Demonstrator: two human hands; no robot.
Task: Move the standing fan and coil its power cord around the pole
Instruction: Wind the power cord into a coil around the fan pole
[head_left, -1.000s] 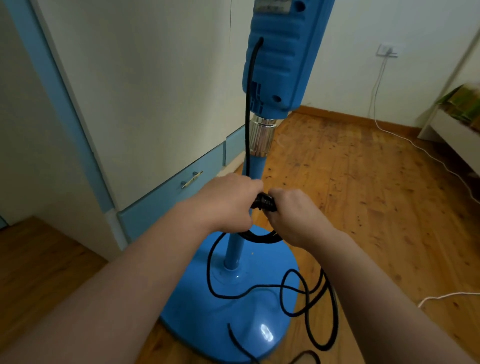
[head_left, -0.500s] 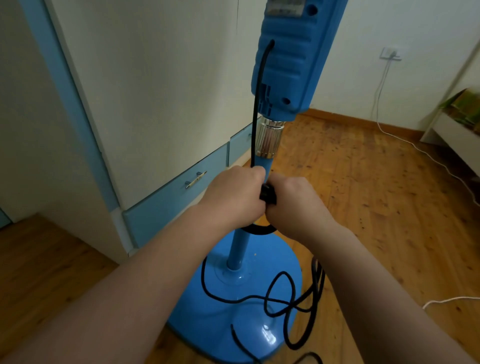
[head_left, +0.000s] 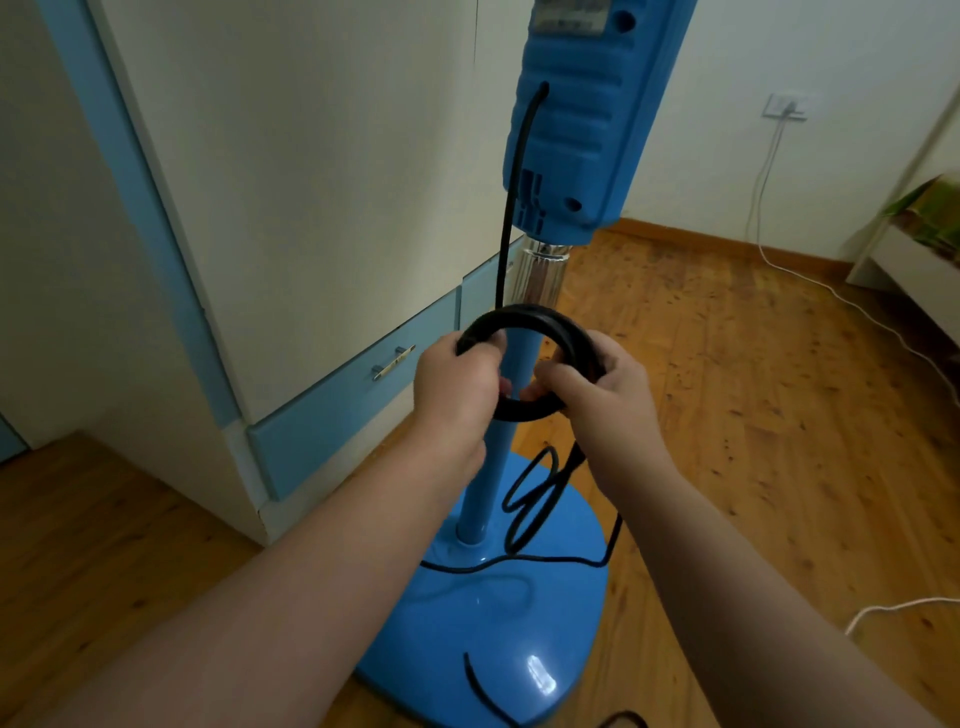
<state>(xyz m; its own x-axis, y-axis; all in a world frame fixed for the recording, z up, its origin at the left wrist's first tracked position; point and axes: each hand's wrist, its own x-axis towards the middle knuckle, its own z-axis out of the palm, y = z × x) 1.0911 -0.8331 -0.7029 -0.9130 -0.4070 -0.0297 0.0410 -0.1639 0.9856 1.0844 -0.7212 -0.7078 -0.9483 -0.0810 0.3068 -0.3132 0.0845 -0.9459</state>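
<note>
A blue standing fan stands before me, with its control housing (head_left: 576, 119) at the top, a chrome collar, a blue pole (head_left: 493, 467) and a round blue base (head_left: 498, 623). The black power cord (head_left: 530, 319) drops from the housing and forms a ring of several loops around the pole. My left hand (head_left: 457, 387) grips the ring's left side. My right hand (head_left: 597, 389) grips its right side. Loose cord hangs from the ring and lies in curls on the base.
A cream and blue wardrobe (head_left: 291, 208) with handled drawers stands close on the left. The floor is wooden. A white cable (head_left: 769, 182) runs from a wall socket at the right along the floor. White furniture (head_left: 914, 260) sits at the far right.
Both hands have risen along the pole and moved apart. The cord ring, earlier bunched between them, is now spread wide around the pole. Less loose cord lies on the base.
</note>
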